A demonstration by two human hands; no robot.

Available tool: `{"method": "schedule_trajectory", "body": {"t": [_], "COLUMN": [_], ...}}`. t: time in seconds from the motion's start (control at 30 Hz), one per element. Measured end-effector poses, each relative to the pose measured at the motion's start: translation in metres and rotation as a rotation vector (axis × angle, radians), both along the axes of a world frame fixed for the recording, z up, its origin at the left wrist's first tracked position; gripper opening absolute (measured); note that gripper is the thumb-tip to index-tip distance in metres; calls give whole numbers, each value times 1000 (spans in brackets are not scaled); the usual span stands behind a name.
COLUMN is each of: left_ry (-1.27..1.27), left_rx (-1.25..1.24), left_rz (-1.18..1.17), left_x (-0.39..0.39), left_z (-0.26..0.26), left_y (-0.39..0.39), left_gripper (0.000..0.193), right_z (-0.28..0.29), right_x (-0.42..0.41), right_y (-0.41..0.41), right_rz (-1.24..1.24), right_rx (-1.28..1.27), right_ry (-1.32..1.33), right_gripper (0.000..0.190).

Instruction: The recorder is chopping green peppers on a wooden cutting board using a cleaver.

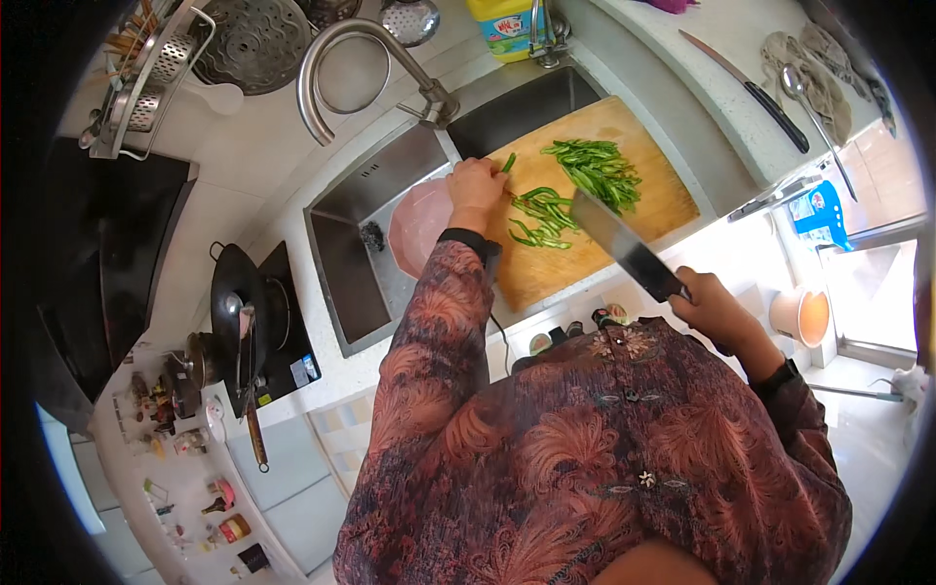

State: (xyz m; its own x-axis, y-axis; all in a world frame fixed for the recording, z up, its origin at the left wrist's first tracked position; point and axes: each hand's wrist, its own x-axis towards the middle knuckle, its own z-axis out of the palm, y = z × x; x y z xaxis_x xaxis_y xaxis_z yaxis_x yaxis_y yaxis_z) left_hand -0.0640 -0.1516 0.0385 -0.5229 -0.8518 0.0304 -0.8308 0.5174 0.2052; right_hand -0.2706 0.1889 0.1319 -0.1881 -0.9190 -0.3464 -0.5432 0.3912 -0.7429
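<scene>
My left hand (477, 188) is over the left edge of a wooden cutting board (526, 281), fingers curled. A green pepper piece (510, 162) shows right at its fingertips; whether they grip it is unclear. My right hand (706, 303) grips the handle of a cleaver (621, 241), its blade slanting over the board. The blade tip is between two heaps of cut green pepper: a larger pile of strips (599, 174) at the upper right and a looser pile (543, 218) nearer my left hand. A pink bowl (420, 227) stands in the sink, partly behind my left hand and forearm.
The board lies across the right part of a double steel sink (347, 292) under a curved faucet (365, 29). A yellow detergent jug (508, 33) stands behind. On the right counter lie a knife (768, 110) and a spoon (804, 99). A wok (238, 314) sits at the left.
</scene>
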Motion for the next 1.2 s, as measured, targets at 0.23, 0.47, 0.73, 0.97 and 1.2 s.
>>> {"method": "schedule_trajectory", "body": {"t": [0.23,0.47,0.73,0.97,1.2], "left_ry": [317,828,411,423,506], "left_rx": [-87,737,624,-145,-84], "left_rz": [141,337,-194,-128,-235], "left_x": [16,94,57,46,44], "left_z": [7,45,-6,3,-22], "left_y": [-5,33,97,125,133], "left_gripper": [18,15,16,18,15], "right_z": [3,-22,-24,-32,-26], "right_x": [27,25,15,21,41], "right_y": [-39,-79,-104,-98,-102], "right_rz": [307,302,221,249,294], "right_rx": [-23,93,25,-74,-133], "right_ry": [-22,-186,-124,-13,209], "right_gripper": [25,31,23,22,23]}}
